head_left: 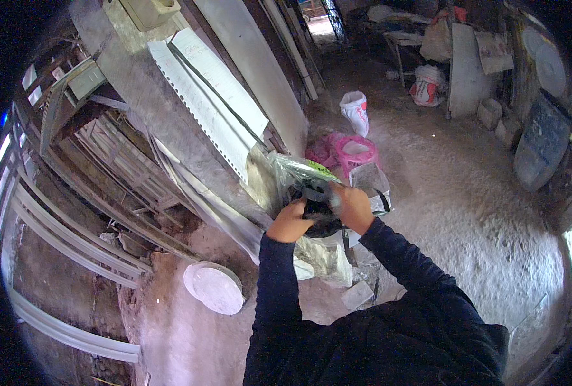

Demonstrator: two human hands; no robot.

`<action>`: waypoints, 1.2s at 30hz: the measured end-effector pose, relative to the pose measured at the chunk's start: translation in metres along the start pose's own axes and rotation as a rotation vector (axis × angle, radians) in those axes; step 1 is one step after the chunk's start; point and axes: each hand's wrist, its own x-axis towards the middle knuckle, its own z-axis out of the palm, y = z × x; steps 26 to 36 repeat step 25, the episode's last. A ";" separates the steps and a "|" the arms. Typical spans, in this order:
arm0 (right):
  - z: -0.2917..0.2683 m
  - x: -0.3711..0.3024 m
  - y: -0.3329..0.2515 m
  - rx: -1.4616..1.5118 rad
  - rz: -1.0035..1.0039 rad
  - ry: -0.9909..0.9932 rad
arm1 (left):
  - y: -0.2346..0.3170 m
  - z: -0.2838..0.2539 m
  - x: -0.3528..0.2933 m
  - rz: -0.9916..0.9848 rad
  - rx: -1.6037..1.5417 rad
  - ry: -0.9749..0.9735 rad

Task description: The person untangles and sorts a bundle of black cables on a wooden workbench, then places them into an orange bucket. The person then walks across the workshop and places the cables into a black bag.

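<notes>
Both my hands are together at the end of a long board, around a clear plastic bag (290, 172) with a yellow-green patch. My left hand (289, 222) is closed on its near left side, fingers partly hidden. From the right, my right hand (353, 207) grips the bag's edge, slightly blurred. Something black and rounded (323, 226) shows between the hands; its kind I cannot make out. Just left of the bag, an open spiral notebook (212, 96) with handwriting lies on the board, a dark strap across its pages.
Beyond my hands, a pink plastic bag (358, 153) and a white sack (355, 110) stand on the dusty floor. A pale round disc (214, 287) lies at lower left, near wooden racks (121, 154). A dark oval slab (543, 141) leans at the right wall.
</notes>
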 end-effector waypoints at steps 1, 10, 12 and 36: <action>-0.002 0.003 -0.004 -0.053 -0.003 -0.025 | 0.003 -0.005 -0.008 0.019 0.034 -0.007; 0.005 0.011 0.008 -0.160 -0.211 -0.232 | 0.066 -0.008 -0.039 -0.072 0.208 0.346; 0.010 0.009 0.012 -0.158 -0.247 -0.202 | 0.068 -0.006 -0.034 0.170 0.325 0.263; -0.067 -0.046 -0.006 0.137 0.001 -0.083 | 0.009 0.020 0.014 0.332 0.391 -0.007</action>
